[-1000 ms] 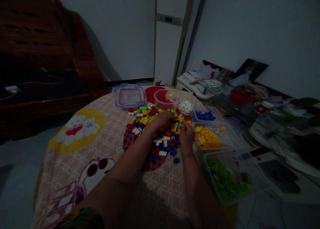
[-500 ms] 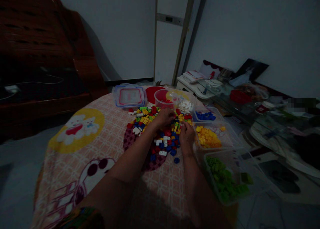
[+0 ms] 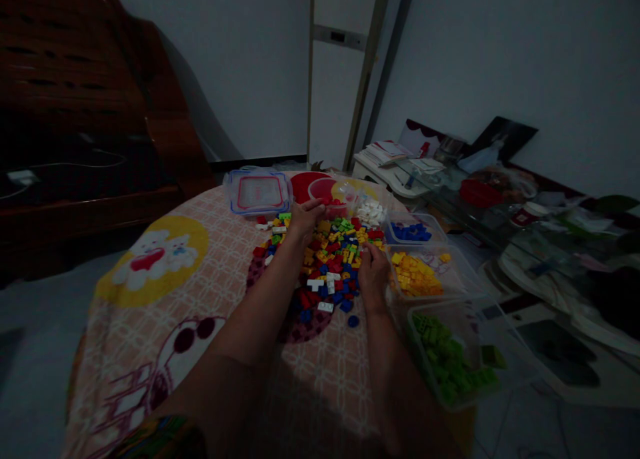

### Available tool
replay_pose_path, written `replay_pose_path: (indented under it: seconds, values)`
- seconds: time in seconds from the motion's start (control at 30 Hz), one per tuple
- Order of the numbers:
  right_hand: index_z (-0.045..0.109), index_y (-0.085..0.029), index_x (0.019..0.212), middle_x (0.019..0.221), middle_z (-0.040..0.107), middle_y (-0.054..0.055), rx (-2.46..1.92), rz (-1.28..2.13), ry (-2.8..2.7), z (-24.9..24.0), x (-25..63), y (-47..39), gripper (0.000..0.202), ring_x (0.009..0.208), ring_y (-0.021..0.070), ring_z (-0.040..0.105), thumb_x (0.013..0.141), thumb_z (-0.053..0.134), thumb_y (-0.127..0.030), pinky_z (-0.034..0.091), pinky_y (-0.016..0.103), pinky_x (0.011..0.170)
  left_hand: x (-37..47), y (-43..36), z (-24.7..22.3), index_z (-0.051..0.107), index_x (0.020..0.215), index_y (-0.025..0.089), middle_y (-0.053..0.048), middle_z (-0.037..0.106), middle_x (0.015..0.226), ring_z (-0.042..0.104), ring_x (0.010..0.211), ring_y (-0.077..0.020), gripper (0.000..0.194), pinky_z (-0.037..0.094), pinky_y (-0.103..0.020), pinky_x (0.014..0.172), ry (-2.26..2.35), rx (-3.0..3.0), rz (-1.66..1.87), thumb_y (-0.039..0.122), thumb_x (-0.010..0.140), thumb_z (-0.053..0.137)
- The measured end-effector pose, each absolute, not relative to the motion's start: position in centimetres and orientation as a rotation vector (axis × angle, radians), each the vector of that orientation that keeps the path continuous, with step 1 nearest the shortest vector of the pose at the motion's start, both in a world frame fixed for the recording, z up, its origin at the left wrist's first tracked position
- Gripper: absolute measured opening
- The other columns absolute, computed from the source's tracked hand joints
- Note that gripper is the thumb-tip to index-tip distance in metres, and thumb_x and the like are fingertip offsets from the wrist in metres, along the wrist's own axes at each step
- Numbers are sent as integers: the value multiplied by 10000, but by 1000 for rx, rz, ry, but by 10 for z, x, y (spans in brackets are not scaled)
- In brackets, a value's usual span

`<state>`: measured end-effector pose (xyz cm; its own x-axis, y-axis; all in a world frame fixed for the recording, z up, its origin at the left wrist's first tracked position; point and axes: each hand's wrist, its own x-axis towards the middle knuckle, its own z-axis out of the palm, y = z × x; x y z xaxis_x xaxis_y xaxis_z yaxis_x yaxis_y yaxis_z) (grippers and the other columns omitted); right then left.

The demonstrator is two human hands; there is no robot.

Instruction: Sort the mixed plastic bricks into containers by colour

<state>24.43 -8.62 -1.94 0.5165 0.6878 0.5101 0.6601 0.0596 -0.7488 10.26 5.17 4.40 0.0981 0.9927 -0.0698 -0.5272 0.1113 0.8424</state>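
Mixed toy building bricks [image 3: 333, 249] in red, yellow, blue, green and white lie heaped on the cloth-covered table. My left hand [image 3: 305, 219] is over the far left of the heap, its fingers stretched toward a round clear tub [image 3: 320, 189] with red bricks [image 3: 336, 205] in it. I see nothing held in those fingers. At the heap's right edge, my right hand [image 3: 374, 269] is closed, thumb and fingers together; anything inside is too small to make out. Beside it stands a clear box with yellow bricks [image 3: 416, 274].
Blue bricks [image 3: 410, 232] and green bricks [image 3: 450, 362] fill further clear boxes along the right edge. White bricks [image 3: 371, 211] sit behind the heap. A lidded container [image 3: 259, 192] stands at the far left. A cluttered glass-topped table [image 3: 450, 199] adjoins on the right.
My left hand has moved left and away from me, from above the middle of the heap to near the round tub, and its fingers have straightened. My right hand has stayed in place.
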Motion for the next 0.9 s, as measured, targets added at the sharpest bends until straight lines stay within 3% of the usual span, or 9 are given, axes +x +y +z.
replay_pose_path:
  seconds: [0.2,0.4,0.5,0.6,0.73,0.9]
  values:
    - [742,-153,1006,1005,751,124,-1641,19,-1155,-20,245,-84,383,981,243,647,909,412,-321,475,366,922,102,51,52,660,996,72,-68,750,876,719,924,-145,263,551,-278,936,764,731,1323,-4,745,679]
    - [748,-146,994,977,757,130,-1635,23,-1144,-22,246,-82,398,943,245,659,890,413,-333,491,368,899,81,50,62,707,949,103,-35,736,765,673,676,-124,252,561,-265,727,807,1147,1233,158,706,743]
    - [748,-154,1010,1004,757,131,-1643,26,-1145,-24,247,-82,399,965,245,657,894,412,-336,489,373,915,61,53,65,731,798,113,-1,664,586,593,524,-115,130,492,-237,587,1007,1556,1036,204,710,703]
    - [749,-160,1026,1023,757,127,-1655,29,-1143,-25,248,-82,398,989,244,654,899,412,-330,484,376,934,45,54,68,722,672,125,1,630,515,574,501,-124,94,426,-222,538,1154,1888,724,202,700,674]
    - [752,-151,1038,1036,756,134,-1658,33,-1151,-25,248,-83,405,998,252,656,901,415,-331,483,386,947,38,49,77,765,688,143,-25,714,622,621,604,-145,90,415,-220,573,1167,2176,400,215,658,721]
    - [753,-151,1042,1050,756,136,-1655,32,-1156,-23,247,-85,410,1011,255,656,905,413,-333,482,392,961,47,39,85,794,782,188,-37,766,766,655,699,-163,217,426,-217,611,1243,2342,99,314,609,824]
